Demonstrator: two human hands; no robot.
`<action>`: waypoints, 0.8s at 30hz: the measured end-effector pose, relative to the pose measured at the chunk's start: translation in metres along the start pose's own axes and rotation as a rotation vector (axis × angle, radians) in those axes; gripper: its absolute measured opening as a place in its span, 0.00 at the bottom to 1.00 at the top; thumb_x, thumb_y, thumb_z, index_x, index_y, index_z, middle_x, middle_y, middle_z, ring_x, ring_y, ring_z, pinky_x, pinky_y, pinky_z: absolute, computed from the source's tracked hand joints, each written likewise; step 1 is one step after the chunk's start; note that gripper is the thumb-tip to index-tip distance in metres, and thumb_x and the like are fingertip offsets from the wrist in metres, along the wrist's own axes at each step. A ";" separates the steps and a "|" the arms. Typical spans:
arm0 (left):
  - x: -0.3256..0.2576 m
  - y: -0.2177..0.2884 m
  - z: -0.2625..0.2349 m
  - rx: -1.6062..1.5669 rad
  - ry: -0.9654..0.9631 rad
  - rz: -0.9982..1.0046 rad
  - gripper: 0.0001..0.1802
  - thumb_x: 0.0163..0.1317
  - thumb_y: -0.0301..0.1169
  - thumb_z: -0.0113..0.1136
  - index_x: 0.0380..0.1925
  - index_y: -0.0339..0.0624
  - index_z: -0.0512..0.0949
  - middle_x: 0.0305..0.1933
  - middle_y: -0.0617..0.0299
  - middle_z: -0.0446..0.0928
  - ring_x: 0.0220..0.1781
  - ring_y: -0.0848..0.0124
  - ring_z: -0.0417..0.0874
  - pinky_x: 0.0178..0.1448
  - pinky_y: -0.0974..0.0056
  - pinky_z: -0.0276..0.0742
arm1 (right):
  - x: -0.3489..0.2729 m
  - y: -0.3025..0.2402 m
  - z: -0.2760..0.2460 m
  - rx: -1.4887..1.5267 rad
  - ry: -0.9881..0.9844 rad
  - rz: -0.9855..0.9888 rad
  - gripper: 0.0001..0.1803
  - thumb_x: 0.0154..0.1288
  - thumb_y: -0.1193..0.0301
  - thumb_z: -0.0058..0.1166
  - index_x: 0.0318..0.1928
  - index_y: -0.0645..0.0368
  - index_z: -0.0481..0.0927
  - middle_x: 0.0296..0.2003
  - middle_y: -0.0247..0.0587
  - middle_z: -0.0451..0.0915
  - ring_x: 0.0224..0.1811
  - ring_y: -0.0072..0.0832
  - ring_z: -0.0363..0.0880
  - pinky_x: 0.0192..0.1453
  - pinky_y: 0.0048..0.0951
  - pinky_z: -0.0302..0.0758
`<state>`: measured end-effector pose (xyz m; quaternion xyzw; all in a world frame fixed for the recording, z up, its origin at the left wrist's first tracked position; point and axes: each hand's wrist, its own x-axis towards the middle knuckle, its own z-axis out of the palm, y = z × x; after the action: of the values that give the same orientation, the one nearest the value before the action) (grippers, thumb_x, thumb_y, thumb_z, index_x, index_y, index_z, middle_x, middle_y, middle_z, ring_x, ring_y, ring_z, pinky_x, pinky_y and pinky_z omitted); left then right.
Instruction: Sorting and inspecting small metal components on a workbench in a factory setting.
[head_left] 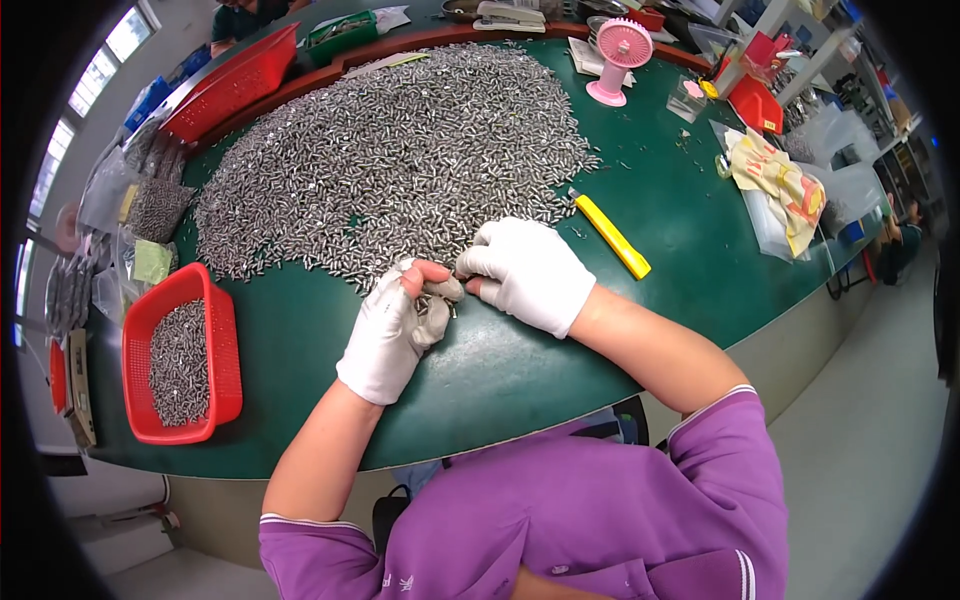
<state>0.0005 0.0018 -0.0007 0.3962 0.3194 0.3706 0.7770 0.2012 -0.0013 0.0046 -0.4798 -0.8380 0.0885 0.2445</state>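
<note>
A wide heap of small silvery metal pins (400,150) spreads over the green table (480,375). My left hand (385,335), in a white glove with some bare fingertips, is curled at the heap's near edge. A few of the metal pins show between its fingers. Close beside it, my right hand (530,275), gloved the same way, has its fingers bent together and pointing at the left fingertips. What the right fingers pinch, if anything, is hidden. A red plastic basket (232,360) partly filled with similar pins stands to the left.
A yellow utility knife (612,237) lies right of the heap. Beyond it stand a pink fan (622,55) and a small clear container (687,100). A printed cloth bag (780,190) rests at the right edge. Bagged parts (158,208) and another red basket (235,85) line the left side.
</note>
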 end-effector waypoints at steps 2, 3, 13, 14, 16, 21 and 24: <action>0.000 0.001 -0.001 -0.065 0.010 -0.021 0.16 0.70 0.45 0.51 0.41 0.43 0.73 0.36 0.61 0.76 0.25 0.80 0.66 0.28 0.76 0.62 | -0.001 -0.003 0.002 -0.019 0.014 -0.004 0.07 0.52 0.67 0.60 0.32 0.53 0.82 0.29 0.38 0.75 0.37 0.39 0.76 0.40 0.39 0.74; 0.000 0.001 -0.003 -0.065 0.010 -0.020 0.16 0.70 0.45 0.51 0.41 0.43 0.73 0.36 0.61 0.76 0.25 0.80 0.66 0.28 0.76 0.62 | -0.001 -0.005 0.002 -0.032 0.025 0.022 0.06 0.53 0.67 0.60 0.32 0.53 0.81 0.29 0.39 0.75 0.37 0.39 0.76 0.40 0.39 0.74; 0.000 -0.001 -0.006 -0.121 -0.014 -0.065 0.07 0.67 0.34 0.57 0.40 0.46 0.74 0.34 0.65 0.75 0.25 0.82 0.67 0.27 0.78 0.61 | -0.002 -0.006 0.001 0.053 0.100 0.082 0.07 0.53 0.66 0.61 0.30 0.55 0.79 0.28 0.39 0.75 0.34 0.37 0.77 0.38 0.36 0.74; 0.000 -0.002 -0.007 -0.133 -0.029 -0.071 0.06 0.67 0.33 0.57 0.40 0.46 0.74 0.34 0.65 0.75 0.25 0.83 0.67 0.27 0.78 0.61 | -0.001 -0.011 -0.004 0.052 0.100 0.075 0.07 0.53 0.66 0.61 0.30 0.55 0.79 0.28 0.39 0.75 0.34 0.37 0.77 0.38 0.36 0.74; -0.002 0.000 -0.003 -0.117 -0.055 -0.096 0.08 0.66 0.32 0.58 0.43 0.45 0.75 0.33 0.67 0.76 0.24 0.83 0.67 0.27 0.78 0.61 | -0.001 -0.022 -0.015 0.362 0.119 0.172 0.08 0.53 0.66 0.61 0.31 0.55 0.80 0.27 0.40 0.77 0.35 0.38 0.77 0.41 0.38 0.74; -0.003 0.001 0.001 -0.054 -0.029 -0.142 0.08 0.66 0.32 0.59 0.42 0.44 0.77 0.31 0.68 0.76 0.23 0.83 0.67 0.26 0.78 0.59 | -0.003 -0.019 -0.012 0.402 0.149 0.051 0.10 0.52 0.68 0.67 0.34 0.55 0.81 0.31 0.38 0.77 0.34 0.33 0.77 0.39 0.30 0.74; -0.002 0.002 0.000 0.020 -0.026 -0.153 0.07 0.66 0.33 0.59 0.40 0.44 0.76 0.30 0.68 0.76 0.23 0.83 0.67 0.26 0.79 0.59 | -0.003 -0.020 -0.013 0.422 0.157 0.063 0.09 0.51 0.67 0.65 0.33 0.55 0.81 0.30 0.40 0.77 0.36 0.37 0.77 0.41 0.34 0.74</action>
<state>-0.0013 0.0009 0.0016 0.3833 0.3424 0.3020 0.8029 0.1935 -0.0156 0.0230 -0.4496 -0.7639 0.2318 0.4007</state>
